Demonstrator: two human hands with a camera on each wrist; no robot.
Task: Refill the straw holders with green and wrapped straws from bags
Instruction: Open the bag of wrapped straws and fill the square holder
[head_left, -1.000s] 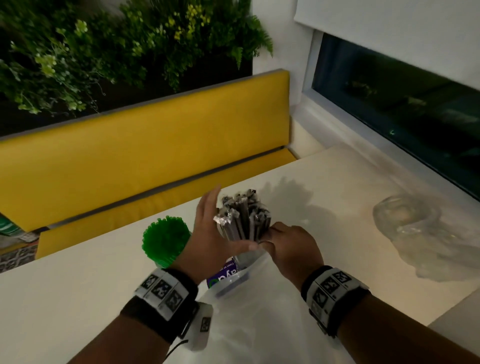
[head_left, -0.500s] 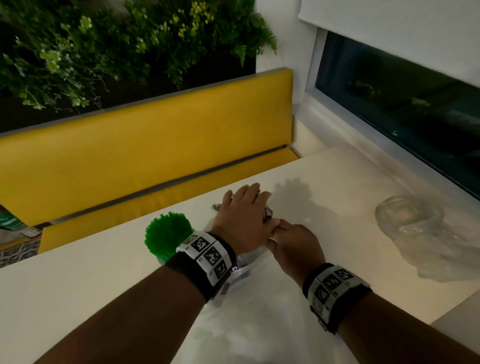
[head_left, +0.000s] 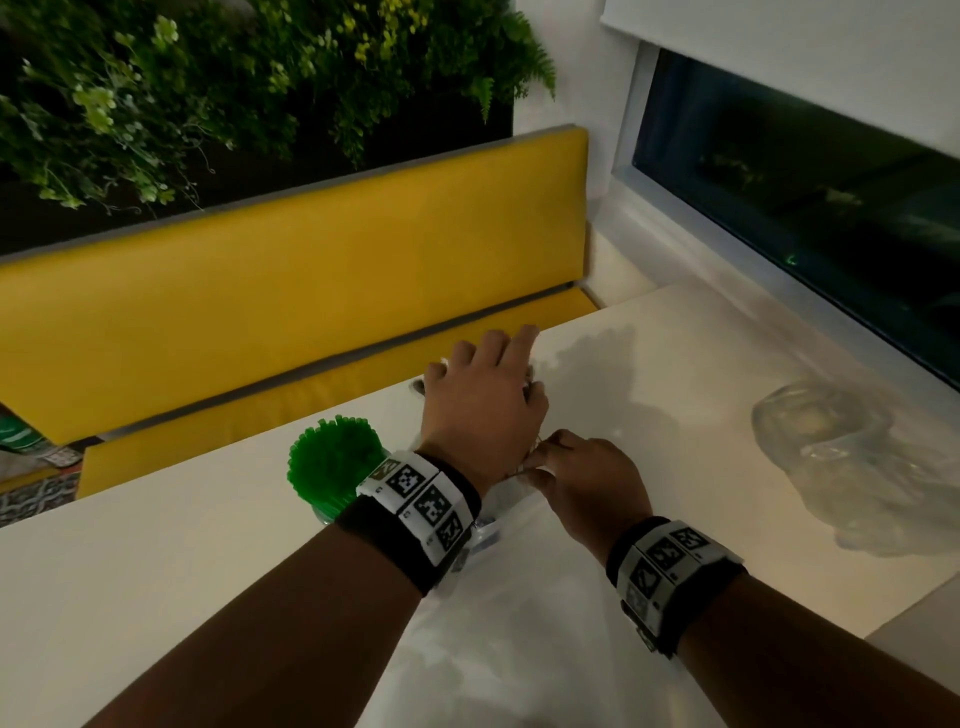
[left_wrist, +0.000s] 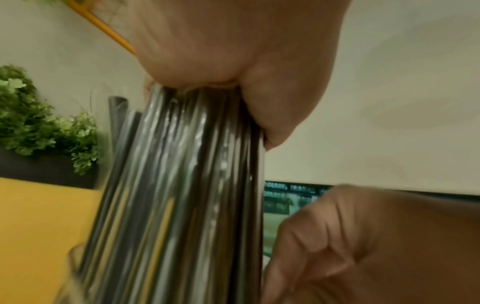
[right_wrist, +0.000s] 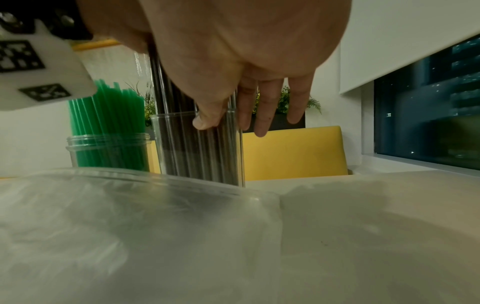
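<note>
Nearest: bag (right_wrist: 130, 236), clear and slack, flat on table (head_left: 156, 571) under both wrists, mouth toward holder; contents not readable. Next: right hand (head_left: 587, 483), low at holder's rim, thumb (right_wrist: 202, 121) tipped against wrapped straws (left_wrist: 187, 185), other fingers close together just past bundle's right edge, loosely clasping; likely there to steady bundle and stop holder from tipping. Then: left hand (head_left: 483, 405), palm flat on straw tops, fingers (head_left: 509, 348) straight, pressed together, reaching beyond bundle; judged a downward tamp to seat ends level. Wrapped straws upright, packed tight in holder (right_wrist: 158, 144), a clear straight-walled tube on table, upper lengths standing well above rim. Just beside, on left: green straws (head_left: 332, 462), dense and upright in threaded clear jar (right_wrist: 103, 142), apparently full; near enough to left forearm to be nudged on withdrawal. Well apart, on right: second bag (head_left: 841, 467), crumpled, clear, seemingly spent. Obstruction: first bag bunched against holder's base, liable to drag holder if pulled. Beyond table: yellow bench (head_left: 311, 291). Farther: plants (head_left: 208, 78) along wall. Farthest right: dark window (head_left: 805, 208) under blind.
</note>
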